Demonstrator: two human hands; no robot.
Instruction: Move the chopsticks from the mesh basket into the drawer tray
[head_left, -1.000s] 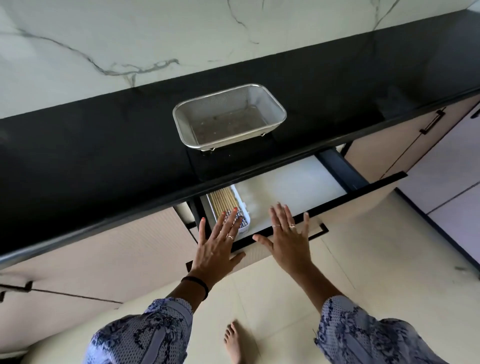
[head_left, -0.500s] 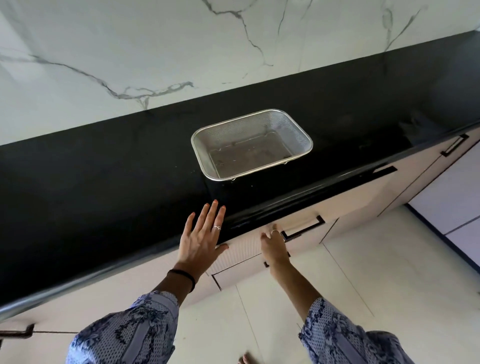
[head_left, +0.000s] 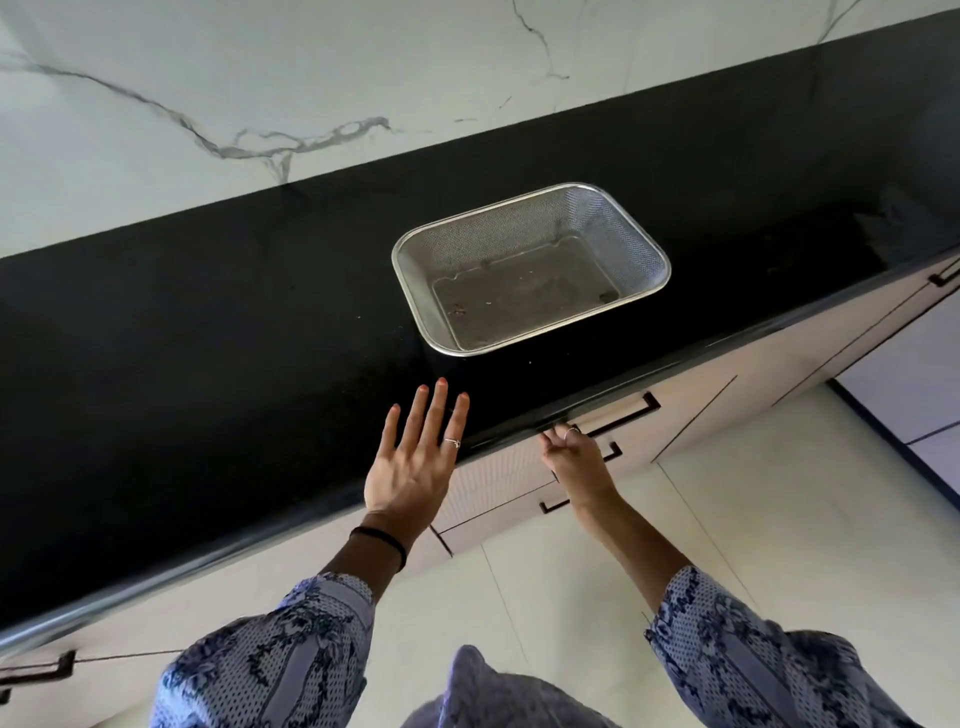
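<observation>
The steel mesh basket (head_left: 532, 224) stands on the black countertop (head_left: 234, 322) with nothing in it. The drawer (head_left: 613, 415) under the counter edge is closed, so the tray and chopsticks are hidden. My left hand (head_left: 415, 462) hovers flat over the counter's front edge, fingers spread, holding nothing. My right hand (head_left: 576, 457) rests against the drawer front just under the counter lip, fingers bent toward the panel; its fingertips are hidden.
A white marble wall (head_left: 260, 78) backs the counter. Beige cabinet fronts with black handles (head_left: 623, 418) run below the counter; another handle (head_left: 36, 670) shows at the far left. Pale floor tiles (head_left: 727, 519) lie below.
The drawer that stood open with the tray of chopsticks has been pushed shut. My left hand rose over the counter edge; my right hand followed the drawer front in.
</observation>
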